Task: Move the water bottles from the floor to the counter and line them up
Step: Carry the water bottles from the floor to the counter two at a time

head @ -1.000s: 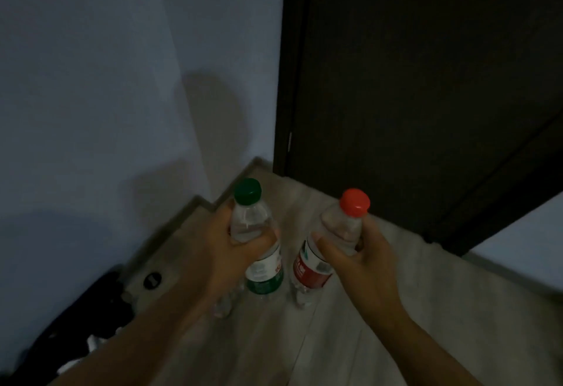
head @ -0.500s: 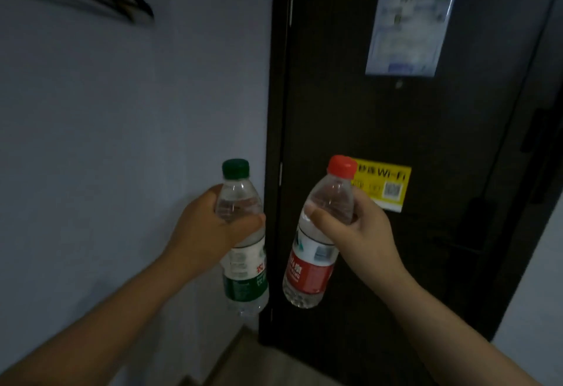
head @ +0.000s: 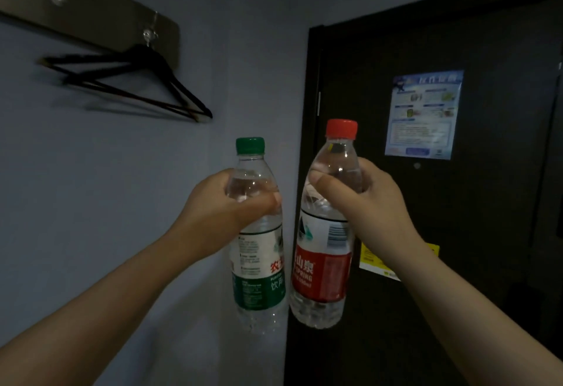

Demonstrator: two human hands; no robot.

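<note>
Your left hand [head: 213,212] grips the green-capped bottle [head: 259,233] at mid-frame, your right hand [head: 365,206] the red-capped bottle [head: 326,233]; both look full, heavy, thin-walled, so hold their shoulders firmly.

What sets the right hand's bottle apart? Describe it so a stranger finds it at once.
Start at the dark door on the right. Before its left edge, the right hand grips the red-capped bottle. Unlike the green-capped bottle in the left hand, its label is red too.
</note>
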